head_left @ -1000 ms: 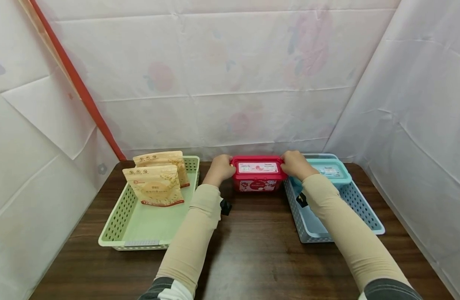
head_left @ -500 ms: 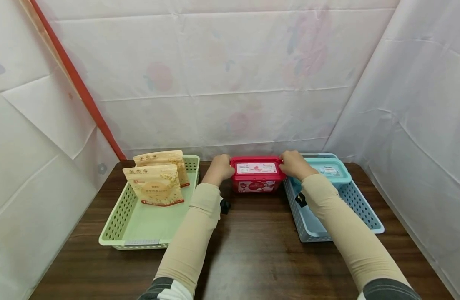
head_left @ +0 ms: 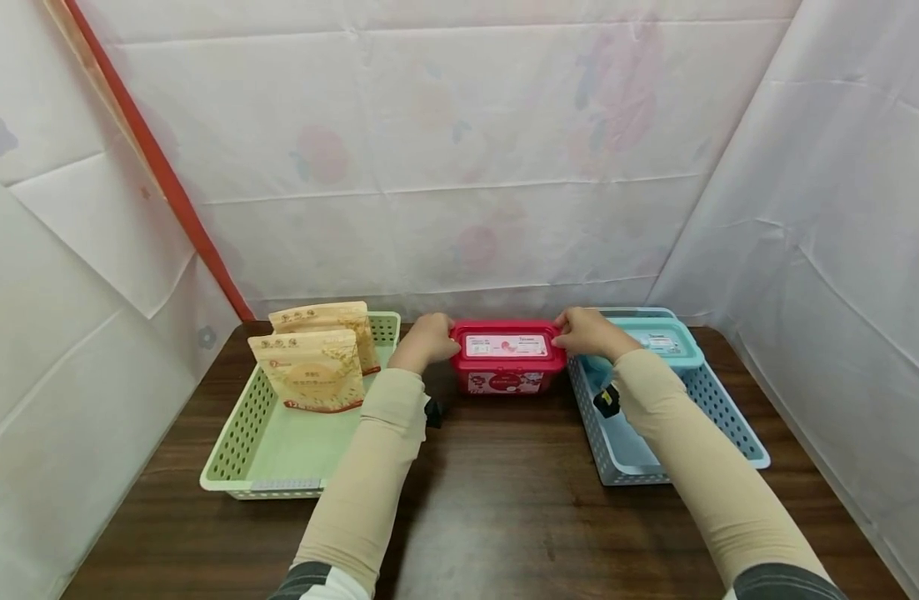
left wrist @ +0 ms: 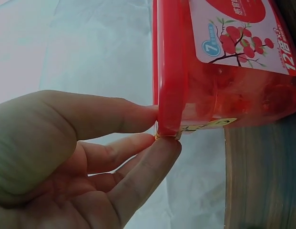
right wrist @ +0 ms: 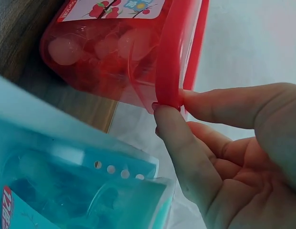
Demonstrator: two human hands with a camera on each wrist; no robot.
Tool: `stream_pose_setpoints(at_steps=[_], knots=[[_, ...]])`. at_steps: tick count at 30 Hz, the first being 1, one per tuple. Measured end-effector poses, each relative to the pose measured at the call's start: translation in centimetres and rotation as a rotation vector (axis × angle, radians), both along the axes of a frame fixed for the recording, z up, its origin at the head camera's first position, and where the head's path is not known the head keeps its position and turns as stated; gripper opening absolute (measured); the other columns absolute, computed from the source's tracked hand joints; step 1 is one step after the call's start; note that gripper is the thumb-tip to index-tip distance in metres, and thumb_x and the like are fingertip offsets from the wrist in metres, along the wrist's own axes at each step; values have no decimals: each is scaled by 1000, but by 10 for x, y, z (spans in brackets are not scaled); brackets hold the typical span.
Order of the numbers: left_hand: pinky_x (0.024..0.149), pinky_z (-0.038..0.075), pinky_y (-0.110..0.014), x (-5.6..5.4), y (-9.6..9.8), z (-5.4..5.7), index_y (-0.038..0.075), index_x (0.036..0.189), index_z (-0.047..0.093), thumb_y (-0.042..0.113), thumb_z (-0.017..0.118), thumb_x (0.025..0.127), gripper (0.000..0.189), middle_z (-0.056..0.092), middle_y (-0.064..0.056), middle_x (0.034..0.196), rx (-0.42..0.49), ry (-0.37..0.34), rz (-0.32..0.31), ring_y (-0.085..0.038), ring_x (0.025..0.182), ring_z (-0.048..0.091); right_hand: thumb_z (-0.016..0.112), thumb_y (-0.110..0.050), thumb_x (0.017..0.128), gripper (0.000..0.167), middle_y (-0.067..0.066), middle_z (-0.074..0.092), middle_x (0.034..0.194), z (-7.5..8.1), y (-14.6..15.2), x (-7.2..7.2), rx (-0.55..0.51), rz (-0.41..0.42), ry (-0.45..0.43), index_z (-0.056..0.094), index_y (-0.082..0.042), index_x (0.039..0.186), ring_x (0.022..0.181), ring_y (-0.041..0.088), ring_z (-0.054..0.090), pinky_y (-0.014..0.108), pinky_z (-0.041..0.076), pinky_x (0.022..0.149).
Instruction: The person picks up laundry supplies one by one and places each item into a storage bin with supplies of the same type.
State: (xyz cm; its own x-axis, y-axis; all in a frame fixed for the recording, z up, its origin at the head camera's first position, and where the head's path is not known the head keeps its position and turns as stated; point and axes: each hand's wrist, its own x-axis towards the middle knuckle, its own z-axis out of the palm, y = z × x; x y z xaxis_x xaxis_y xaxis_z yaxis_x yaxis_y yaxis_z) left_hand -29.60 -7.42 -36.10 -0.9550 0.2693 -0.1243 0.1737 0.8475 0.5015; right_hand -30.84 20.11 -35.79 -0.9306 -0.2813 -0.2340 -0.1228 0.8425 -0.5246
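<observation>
A red lidded plastic tub with a printed front label sits on the table between my hands. At its left end, my left hand pinches the rim between thumb and fingers, seen close in the left wrist view. Its opposite end is pinched the same way by my right hand; in the right wrist view thumb and forefinger meet at the rim. Rounded lumps show through the red wall. Beside my right hand, a turquoise lidded tub lies in the blue basket, partly hidden by my arm.
A green basket on the left holds two yellow pouches standing one behind the other. Dark wood tabletop lies in front of the red tub. White patterned sheeting hangs behind and along both sides.
The red tub has shifted slightly left and toward me, with both hands still at its ends. My left hand and forearm have moved left with it. The baskets stay put.
</observation>
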Motion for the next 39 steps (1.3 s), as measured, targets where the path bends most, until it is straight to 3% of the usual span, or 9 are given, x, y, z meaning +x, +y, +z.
stream_pose_setpoints(at_steps=[6, 10, 12, 14, 24, 31, 39], knots=[[65, 39, -31, 4, -7, -1, -2, 93, 66, 5, 61, 89, 10, 52, -7, 74, -8, 0, -11, -20, 68, 43, 64, -7, 99, 38, 27, 63, 116, -3, -2, 2, -49, 16, -25, 51, 15, 128, 89, 28, 69, 38, 60, 77], [73, 45, -34, 8, -12, -2, -5, 114, 68, 6, 63, 88, 29, 67, -14, 100, -3, 6, -8, -22, 80, 52, 63, -6, 99, 38, 28, 62, 117, -5, -3, 4, -87, 25, -53, 50, 14, 129, 87, 27, 70, 43, 59, 81], [81, 49, -37, 10, -15, -2, -7, 126, 64, 7, 64, 88, 41, 67, -18, 117, 0, 4, -11, -24, 89, 55, 63, -7, 99, 38, 27, 62, 116, -5, -3, 6, -104, 29, -67, 49, 13, 128, 86, 27, 70, 45, 58, 82], [86, 50, -39, 12, -17, -2, -8, 129, 62, 8, 65, 88, 44, 65, -20, 123, -1, -2, -17, -26, 96, 57, 63, -6, 99, 37, 26, 62, 115, -5, -4, 8, -118, 34, -76, 49, 12, 128, 85, 26, 70, 45, 58, 82], [93, 51, -43, 23, -28, -3, -11, 128, 61, 9, 67, 88, 45, 68, -20, 114, 9, 8, -43, -30, 104, 62, 64, -6, 98, 36, 22, 63, 106, -3, -11, 19, -136, 68, -77, 49, 12, 126, 79, 24, 71, 34, 60, 71], [98, 49, -44, 29, -34, -3, -13, 130, 56, 10, 68, 91, 47, 65, -23, 119, 76, -39, -34, -33, 113, 62, 64, -5, 99, 34, 22, 63, 104, -2, -14, 24, -113, 110, -71, 48, 12, 123, 84, 32, 71, 34, 60, 70], [97, 50, -44, 31, -35, -2, -13, 130, 56, 11, 68, 92, 47, 66, -22, 118, 54, -32, -55, -32, 111, 62, 63, -6, 99, 34, 22, 64, 103, -3, -15, 24, -105, 123, -71, 48, 13, 124, 87, 35, 71, 35, 60, 71]])
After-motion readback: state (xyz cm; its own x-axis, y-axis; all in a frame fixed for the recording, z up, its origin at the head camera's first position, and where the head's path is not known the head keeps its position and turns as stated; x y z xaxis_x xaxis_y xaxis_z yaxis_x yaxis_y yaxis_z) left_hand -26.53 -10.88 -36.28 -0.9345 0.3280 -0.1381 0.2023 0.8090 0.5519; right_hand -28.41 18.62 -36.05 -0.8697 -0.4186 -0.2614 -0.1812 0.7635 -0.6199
